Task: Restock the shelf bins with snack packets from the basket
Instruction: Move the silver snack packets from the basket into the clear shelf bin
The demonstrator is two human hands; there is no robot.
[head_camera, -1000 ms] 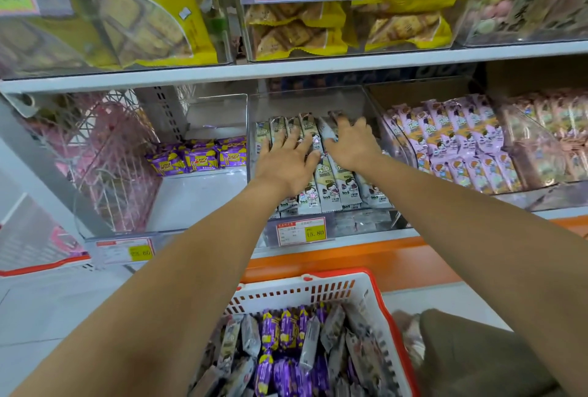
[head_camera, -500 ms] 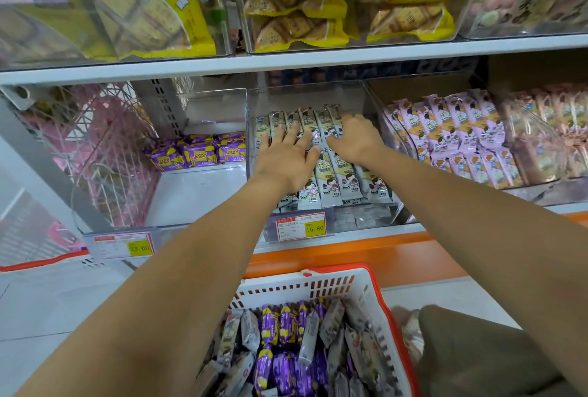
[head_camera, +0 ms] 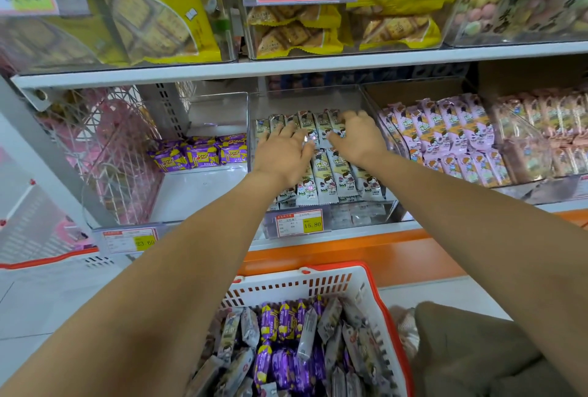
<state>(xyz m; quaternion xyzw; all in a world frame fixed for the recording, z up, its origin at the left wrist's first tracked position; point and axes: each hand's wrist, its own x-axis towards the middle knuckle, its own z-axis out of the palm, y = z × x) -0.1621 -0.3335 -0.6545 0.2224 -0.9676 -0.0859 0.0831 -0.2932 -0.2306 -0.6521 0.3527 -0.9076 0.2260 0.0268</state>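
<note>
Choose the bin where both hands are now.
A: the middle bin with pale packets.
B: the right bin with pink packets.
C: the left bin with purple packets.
A: the left hand and the right hand both lie on the rows of pale packets in the middle bin, above the 15.80 price tag.

**Lower shelf:** left bin (head_camera: 197,193), centre bin (head_camera: 305,99) and right bin (head_camera: 410,91) stand side by side. The left bin holds a few packets (head_camera: 203,155) at its rear. The centre bin holds snack packets (head_camera: 337,174) in two rows, one behind the other. The left hand (head_camera: 283,155) and right hand (head_camera: 356,139) rest side by side on the rear row. A price tag (head_camera: 299,223) sits on the centre bin's front. Above is the upper shelf (head_camera: 286,66). Below and nearer the camera is the basket (head_camera: 299,285), holding mixed packets (head_camera: 286,349), with a trouser leg (head_camera: 471,349) to its right.
</note>
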